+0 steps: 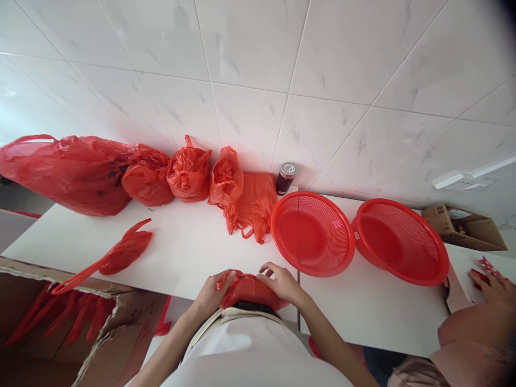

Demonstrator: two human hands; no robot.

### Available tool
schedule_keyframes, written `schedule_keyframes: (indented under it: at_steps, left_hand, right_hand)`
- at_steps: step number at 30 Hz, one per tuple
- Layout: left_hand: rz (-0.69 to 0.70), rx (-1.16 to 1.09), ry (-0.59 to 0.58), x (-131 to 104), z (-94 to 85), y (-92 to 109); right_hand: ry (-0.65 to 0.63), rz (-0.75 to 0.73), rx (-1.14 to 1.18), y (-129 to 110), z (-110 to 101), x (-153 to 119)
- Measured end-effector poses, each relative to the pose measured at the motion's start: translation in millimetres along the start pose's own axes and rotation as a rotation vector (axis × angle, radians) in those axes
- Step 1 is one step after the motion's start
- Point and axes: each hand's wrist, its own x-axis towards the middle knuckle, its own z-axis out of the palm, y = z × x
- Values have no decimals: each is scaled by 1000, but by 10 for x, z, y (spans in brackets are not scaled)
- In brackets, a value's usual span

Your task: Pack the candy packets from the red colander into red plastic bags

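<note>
left of the red bag (250,291), your left hand (214,291) pinches it. right of it, your right hand (284,282) curls, fingers loosely parted.

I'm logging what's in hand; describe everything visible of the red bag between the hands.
The red bag looks like thin, glossy plastic, bunched, creased, contents unclear. It is at the near edge of the table, before the white shirt. The left hand grips its left side, thumb on top; the right hand lies at its right side, fingers curved.
</note>
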Motion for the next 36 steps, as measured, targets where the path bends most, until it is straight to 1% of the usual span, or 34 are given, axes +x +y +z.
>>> schedule_keyframes:
  at_steps: [2, 7, 10, 12, 13, 14, 15, 18, 20, 23, 26, 29, 31, 33, 35, 36]
  left_hand:
    - [-17, 3, -9, -44, 28, -66]
    - [-55, -65, -98, -106, 99, -235]
    - [-67, -107, -157, -106, 92, -243]
    - [-50, -123, -188, -107, 78, -209]
    - [-40, -129, -192, -110, 75, -187]
    - [-33, -135, -184, -115, 78, -164]
    - [-29, -148, -167, -122, 85, -142]
    - [-39, -218, -68, -142, 127, -91]
    - [-25, -241, 3, -149, 146, -76]
    - [29, -210, 80, -165, 120, -89]
    - [39, -177, 78, -216, 45, -134]
    - [40, -126, 50, -278, -39, -196]
    - [20, -128, 57, -295, -108, -256]
    - [-31, -134, 55, -286, -200, -338]
    - [-79, -85, 81, -259, -310, -426]
    - [-76, -30, 130, -244, -361, -461]
  right_hand:
    - [-68, 1, 22, -3, 32, -68]
    - [-85, 4, 74, -24, 68, -257]
    - [-101, 18, 111, -22, 72, -354]
    - [-91, -8, 154, -13, 60, -386]
    - [-57, -29, 173, -10, 47, -389]
    - [6, -51, 190, -11, 30, -383]
    - [97, -73, 203, -16, 7, -368]
    - [435, -125, 230, -67, -97, -280]
    - [593, -155, 258, -120, -201, -201]
    - [750, -153, 347, -187, -400, -98]
    - [842, -123, 451, -214, -578, -48]
    - [816, -140, 482, -242, -635, -36]
    - [785, -148, 504, -286, -600, -35]
    - [736, -144, 531, -359, -521, -40]
    - [615, -163, 518, -462, -408, -59]
    - [533, -190, 491, -524, -341, -75]
